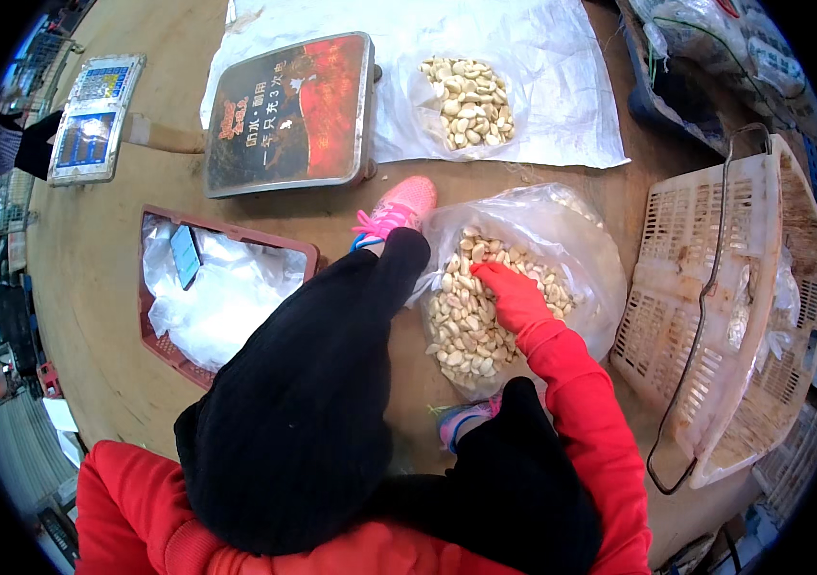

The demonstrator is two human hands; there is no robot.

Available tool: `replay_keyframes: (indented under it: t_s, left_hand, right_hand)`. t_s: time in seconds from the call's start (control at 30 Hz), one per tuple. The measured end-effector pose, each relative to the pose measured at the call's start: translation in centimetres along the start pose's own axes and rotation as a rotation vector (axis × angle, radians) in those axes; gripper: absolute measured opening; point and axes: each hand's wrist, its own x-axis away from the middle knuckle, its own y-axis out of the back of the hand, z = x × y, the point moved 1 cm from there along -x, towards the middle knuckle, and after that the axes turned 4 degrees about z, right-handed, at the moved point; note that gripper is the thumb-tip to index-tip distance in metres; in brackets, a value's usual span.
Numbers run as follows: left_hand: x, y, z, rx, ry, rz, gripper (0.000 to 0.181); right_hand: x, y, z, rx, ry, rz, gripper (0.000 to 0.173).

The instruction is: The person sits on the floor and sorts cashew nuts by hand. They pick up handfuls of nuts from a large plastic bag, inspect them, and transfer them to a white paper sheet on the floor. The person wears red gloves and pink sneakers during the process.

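My right hand (512,291), in a red glove, reaches into a large clear plastic bag (588,237) of pale, flat beans or cloves (462,323). Its fingertips touch the pieces near the bag's middle; whether they hold any is hidden. My left hand is out of view; only the red left sleeve shows at the lower left. A smaller clear bag of the same pale pieces (469,104) lies on a white woven sheet (559,43). Beside it, to the left, stands a platform scale (286,115), its plate bearing writing, with its display unit (95,118) farther left.
A reddish-brown plastic crate (236,233) holds clear plastic bags (214,309) and a phone (185,256). On the right, a white slatted basket (681,287) with a wire handle (703,302) stands tilted. A dark tub (667,108) and filled sacks (732,50) are at the upper right.
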Motion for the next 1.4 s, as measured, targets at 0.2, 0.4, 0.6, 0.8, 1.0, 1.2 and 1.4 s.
replay_keyframes:
  t_s: [0.2, 0.4, 0.6, 0.8, 1.0, 1.2, 1.4]
  left_hand:
    - [-0.8, 0.2, 0.0, -0.105, 0.001, -0.051, 0.019]
    - [-1.1, 0.9, 1.2, -0.092, -0.021, -0.014, 0.021]
    - [-3.6, 3.2, 2.9, -0.095, -0.101, 0.102, 0.024]
    - [-10.3, 4.2, 13.8, -0.288, -0.181, -0.206, 0.025]
    - [-13.1, -5.2, 29.2, 0.538, 0.287, -0.056, 0.028]
    - [-15.0, -8.8, 31.9, 0.701, 0.408, 0.219, 0.04]
    - [-14.5, -7.7, 31.3, 0.764, 0.446, 0.238, 0.04]
  right_hand:
    - [4.0, 0.7, -3.5, -0.482, -0.407, 0.234, 0.062]
    - [5.2, 2.2, -2.9, -0.779, -0.575, -0.1, 0.057]
    - [5.6, 0.6, -3.4, -0.283, -0.294, -0.016, 0.046]
    - [6.0, -1.7, -3.6, 0.151, -0.403, 0.017, 0.027]
    - [4.9, -2.9, -3.1, -0.517, -0.452, -0.297, 0.016]
    - [4.1, -2.6, 0.5, 0.001, -0.327, -0.176, 0.019]
    - [2.5, -2.2, 0.2, 0.195, -0.333, 0.113, 0.023]
